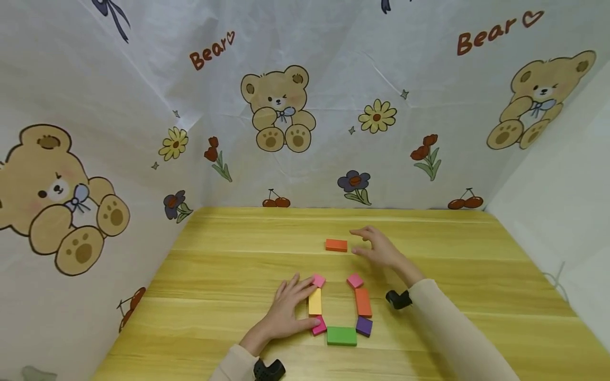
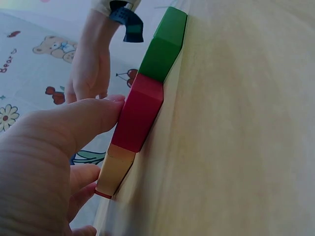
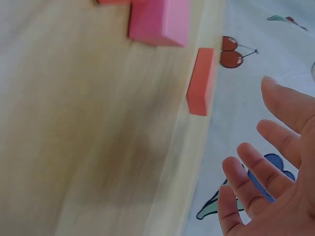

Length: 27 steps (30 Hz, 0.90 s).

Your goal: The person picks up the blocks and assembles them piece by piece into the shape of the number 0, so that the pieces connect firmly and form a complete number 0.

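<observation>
Low on the table, my left hand (image 1: 286, 308) lies along the left side of a ring of blocks, fingers extended. Its thumb touches a magenta block (image 2: 141, 112); its fingertips reach over a yellow block (image 1: 315, 302) to a pink block (image 1: 319, 280). Farther back, my right hand (image 1: 378, 248) hovers with spread fingers, holding nothing. Just left of it lies a separate orange block (image 1: 336, 245), apart from the fingers in the right wrist view. The ring also has a green block (image 1: 341, 336), a purple block (image 1: 364, 326), an orange-red block (image 1: 363, 302) and a second pink block (image 1: 355, 281).
The blocks lie on a wood-grain table (image 1: 229, 264). Behind and to the left, a white cloth (image 1: 329, 79) printed with bears and flowers meets the table edge. A black wrist camera (image 1: 398, 300) is by the right wrist, another (image 1: 269, 370) by the left.
</observation>
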Motion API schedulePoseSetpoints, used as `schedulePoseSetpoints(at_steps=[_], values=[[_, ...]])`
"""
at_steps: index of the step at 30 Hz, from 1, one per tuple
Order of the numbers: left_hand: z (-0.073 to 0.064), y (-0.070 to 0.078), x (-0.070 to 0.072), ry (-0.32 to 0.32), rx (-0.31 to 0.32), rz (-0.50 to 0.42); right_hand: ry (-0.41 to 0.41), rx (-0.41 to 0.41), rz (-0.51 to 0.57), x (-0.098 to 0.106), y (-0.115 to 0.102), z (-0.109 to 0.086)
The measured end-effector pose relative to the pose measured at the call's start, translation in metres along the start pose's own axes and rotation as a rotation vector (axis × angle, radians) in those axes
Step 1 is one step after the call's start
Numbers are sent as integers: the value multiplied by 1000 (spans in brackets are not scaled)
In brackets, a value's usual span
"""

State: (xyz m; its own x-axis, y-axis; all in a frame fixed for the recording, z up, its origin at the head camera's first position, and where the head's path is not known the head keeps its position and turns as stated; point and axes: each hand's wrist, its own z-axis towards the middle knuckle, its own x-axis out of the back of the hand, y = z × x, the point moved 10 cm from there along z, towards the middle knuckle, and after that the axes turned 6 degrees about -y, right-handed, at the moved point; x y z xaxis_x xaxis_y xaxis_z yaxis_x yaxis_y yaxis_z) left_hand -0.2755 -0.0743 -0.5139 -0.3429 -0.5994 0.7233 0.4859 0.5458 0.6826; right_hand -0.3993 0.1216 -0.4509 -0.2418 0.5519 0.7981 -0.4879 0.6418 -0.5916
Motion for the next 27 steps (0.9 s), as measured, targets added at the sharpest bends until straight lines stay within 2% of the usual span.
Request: schedulePoseSetpoints(at_steps=[4, 7, 16, 27], values=[[1, 0, -1, 6, 4, 7, -87, -37, 24, -8, 12, 18], [2, -1, -3, 1, 10, 13, -119, -35, 39, -15, 19, 26], [1, -1, -4, -13, 14, -5, -146, -99, 66, -26, 30, 37], [1, -1, -1, -3, 9, 6, -135, -114, 33, -26, 31, 44]])
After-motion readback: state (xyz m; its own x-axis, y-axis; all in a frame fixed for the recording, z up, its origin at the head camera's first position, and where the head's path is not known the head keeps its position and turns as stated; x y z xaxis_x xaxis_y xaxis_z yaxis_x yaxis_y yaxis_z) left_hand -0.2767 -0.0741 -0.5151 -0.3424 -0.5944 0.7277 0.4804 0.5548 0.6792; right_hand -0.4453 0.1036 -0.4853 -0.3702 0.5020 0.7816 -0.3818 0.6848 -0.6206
